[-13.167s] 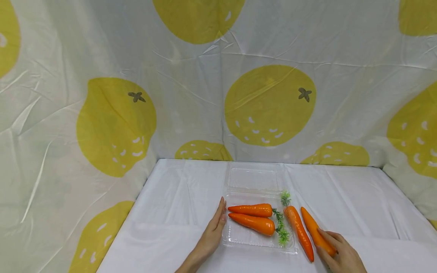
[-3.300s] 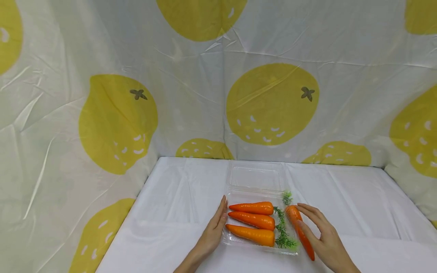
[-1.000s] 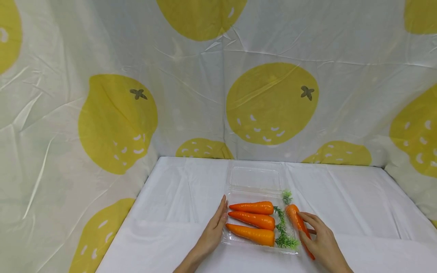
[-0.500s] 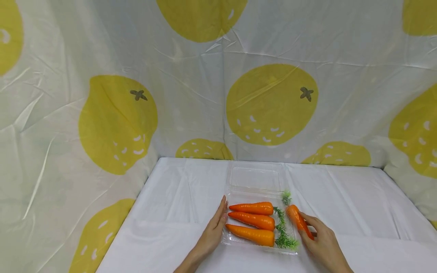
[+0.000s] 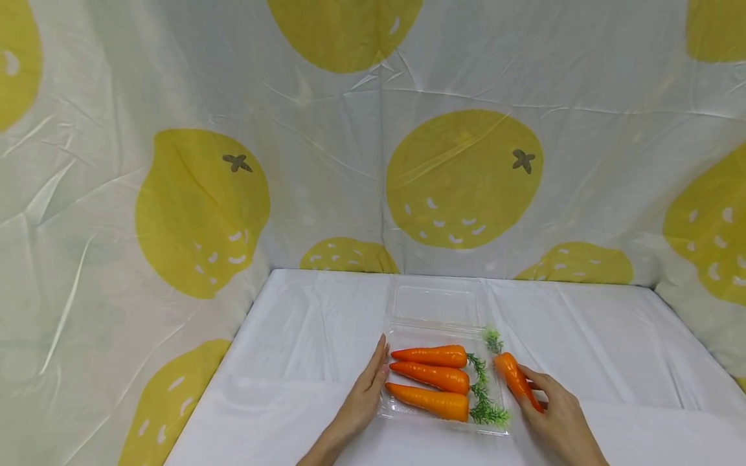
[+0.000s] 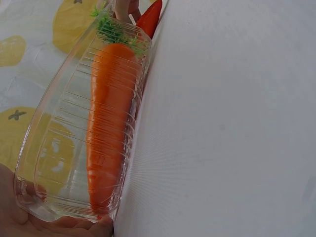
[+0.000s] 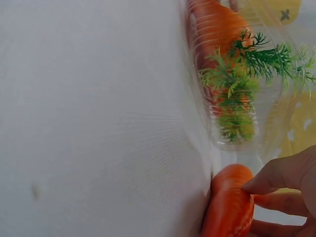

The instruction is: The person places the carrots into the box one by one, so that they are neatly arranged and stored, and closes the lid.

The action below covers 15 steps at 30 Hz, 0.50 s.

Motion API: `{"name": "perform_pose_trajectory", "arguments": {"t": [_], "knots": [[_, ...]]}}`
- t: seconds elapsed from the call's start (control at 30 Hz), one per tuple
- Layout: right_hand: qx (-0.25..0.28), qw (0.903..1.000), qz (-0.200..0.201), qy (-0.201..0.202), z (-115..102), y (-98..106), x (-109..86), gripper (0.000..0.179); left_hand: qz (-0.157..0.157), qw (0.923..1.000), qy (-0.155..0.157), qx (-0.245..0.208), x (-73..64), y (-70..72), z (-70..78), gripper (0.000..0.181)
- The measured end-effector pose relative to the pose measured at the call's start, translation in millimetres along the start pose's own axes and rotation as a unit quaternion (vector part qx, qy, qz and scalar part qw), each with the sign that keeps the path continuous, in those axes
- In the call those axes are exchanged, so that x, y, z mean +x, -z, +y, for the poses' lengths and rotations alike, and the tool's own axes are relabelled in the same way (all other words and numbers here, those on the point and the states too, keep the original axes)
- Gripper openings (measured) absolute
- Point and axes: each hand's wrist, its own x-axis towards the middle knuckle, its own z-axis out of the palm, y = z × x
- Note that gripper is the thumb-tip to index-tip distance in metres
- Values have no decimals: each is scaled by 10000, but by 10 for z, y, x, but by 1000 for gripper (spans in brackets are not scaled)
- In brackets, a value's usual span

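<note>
Three glossy orange carrots with green tops lie side by side in a clear plastic container, tips to the left. Along its left wall rests my left hand, fingers straight against the plastic; the left wrist view shows this hand at the container's end. Just right of the container, my right hand holds another carrot between thumb and fingers. The right wrist view has the thumb and fingers on this carrot, close to the white cloth. The hand hides its lower part in the head view.
The container's clear lid lies folded back behind it. A white cloth covers the table. Behind and at the sides hangs a curtain with yellow fruit prints.
Since the oldest frame, a third carrot has gone into the container from the right. My right hand has since gripped the remaining carrot and shifted it slightly rightward. The left hand stays put.
</note>
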Motion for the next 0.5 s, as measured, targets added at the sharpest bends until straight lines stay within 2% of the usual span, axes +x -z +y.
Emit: {"name": "perform_pose_trajectory", "arguments": {"t": [0.2,0.5], "knots": [[47,9996,-204,-192,26,30,-5,51,-30,10000,-25,-55,3,0,-4,60],[-73,9997,-52,-206,68,83,-43,50,-49,10000,-14,-29,5,3,-2,60]]}}
